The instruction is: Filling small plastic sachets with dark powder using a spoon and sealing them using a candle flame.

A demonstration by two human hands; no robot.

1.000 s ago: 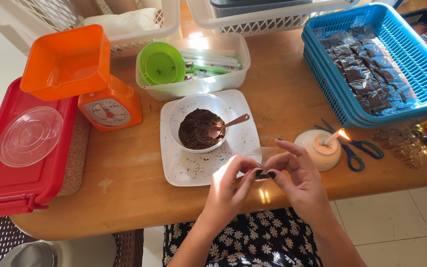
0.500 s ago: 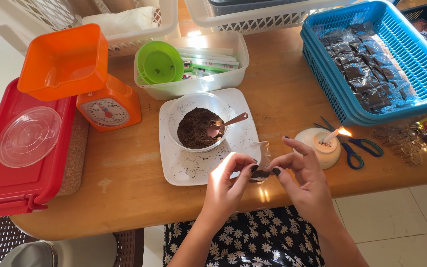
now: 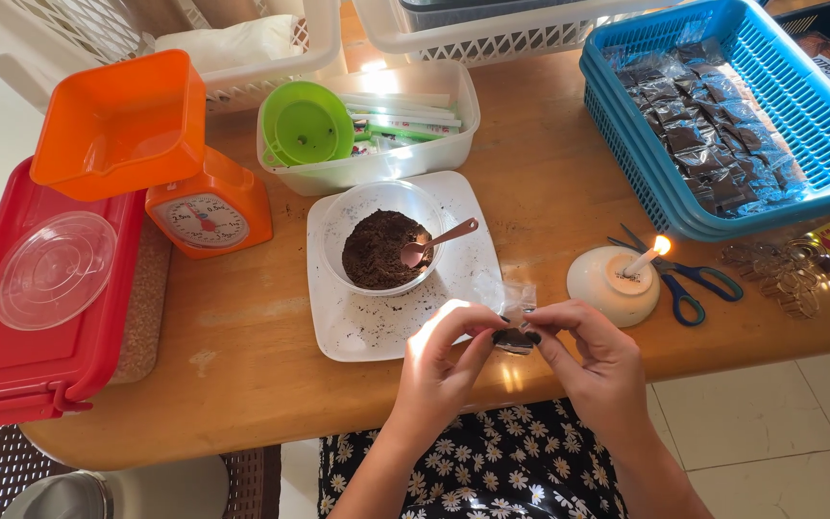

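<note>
Both hands meet just above the near edge of the table: the left hand and the right hand each pinch, thumb against fingertips, the small clear plastic sachet between them, its dark-filled bottom at the fingertips and its empty clear top standing up toward the white square tray. Just beyond the left hand that tray carries a clear bowl of dark brown powder with a pink spoon resting in it, and loose grains are scattered over the tray. Just beyond and right of the right hand a lit candle stands in a white dish, with blue-handled scissors beside it. Farther to the right a blue basket holds rows of filled sachets. Far to the left sit an orange kitchen scale with its orange pan and a red box bearing a clear lid. The flame looks like the main hazard: it is near the right hand, so thin plastic swung too close could melt through, or fingers could be singed. The sachet's top looks unsealed, so tilting it or squeezing the filled end could spill powder onto the table or lap.
</note>
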